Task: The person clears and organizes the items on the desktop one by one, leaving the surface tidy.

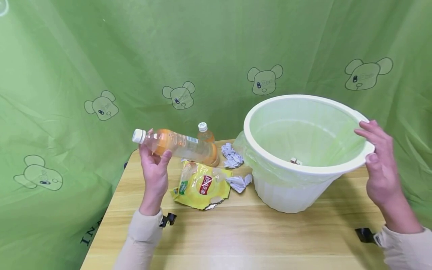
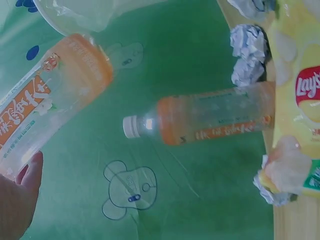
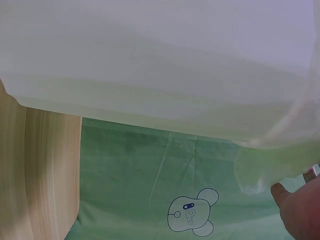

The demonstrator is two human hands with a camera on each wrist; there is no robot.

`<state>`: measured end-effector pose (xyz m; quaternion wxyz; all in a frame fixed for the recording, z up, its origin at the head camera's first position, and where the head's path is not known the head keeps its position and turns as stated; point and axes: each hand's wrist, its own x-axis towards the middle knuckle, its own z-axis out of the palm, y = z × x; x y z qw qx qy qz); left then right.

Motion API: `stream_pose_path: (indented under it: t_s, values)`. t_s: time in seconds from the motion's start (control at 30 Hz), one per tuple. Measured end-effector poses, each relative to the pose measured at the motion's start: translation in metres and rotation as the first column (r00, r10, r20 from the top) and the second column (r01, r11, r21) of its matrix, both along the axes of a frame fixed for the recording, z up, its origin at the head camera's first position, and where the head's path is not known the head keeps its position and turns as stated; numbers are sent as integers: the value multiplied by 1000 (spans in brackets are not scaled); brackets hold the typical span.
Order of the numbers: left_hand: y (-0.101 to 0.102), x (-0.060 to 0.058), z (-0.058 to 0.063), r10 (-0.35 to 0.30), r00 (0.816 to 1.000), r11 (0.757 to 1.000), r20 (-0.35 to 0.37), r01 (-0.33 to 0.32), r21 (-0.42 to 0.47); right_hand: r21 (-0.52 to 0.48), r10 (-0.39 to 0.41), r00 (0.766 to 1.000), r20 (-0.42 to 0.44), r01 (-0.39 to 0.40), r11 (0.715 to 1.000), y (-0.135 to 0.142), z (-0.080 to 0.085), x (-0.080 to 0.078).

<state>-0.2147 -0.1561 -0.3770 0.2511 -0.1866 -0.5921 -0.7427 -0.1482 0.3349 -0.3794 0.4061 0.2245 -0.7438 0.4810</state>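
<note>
In the head view my left hand point(image 1: 154, 174) grips an orange-labelled plastic bottle point(image 1: 182, 145) near its white-capped neck, tilted with the base toward the bin. The left wrist view shows the bottle's lower part point(image 2: 75, 75) and my thumb along it. At the right, my right hand point(image 1: 383, 168) holds the rim of a white trash bin point(image 1: 283, 191), fingers over the edge and thumb outside. A pale green bag point(image 1: 260, 161) lines the bin, folded over its rim. One small brown-and-white scrap point(image 1: 296, 161) lies inside. The bin leans toward me.
A second orange-labelled bottle point(image 1: 205, 134) stands behind the held one. On the wooden table point(image 1: 222, 236) lie a torn yellow Lay's chip bag point(image 1: 199, 187) and crumpled paper balls point(image 1: 233, 155). A green curtain point(image 1: 216, 45) with bear-head prints hangs behind.
</note>
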Motion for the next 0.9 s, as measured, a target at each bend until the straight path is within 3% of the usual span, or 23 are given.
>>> stream_pose_path:
  t_s: [0.47,0.7,0.9]
  values:
    - [23,-4,17,-50,996,990,-78,60,126,3,-3,1000,-10,3,1000,-3,1,1]
    - [33,-5,27,-81,983,971,-167,116,211,-6,-3,1000,-7,3,1000,0,-2,-2]
    - [42,-6,32,-64,975,960,-213,118,253,3,1,1000,-14,-1,1000,9,-9,-8]
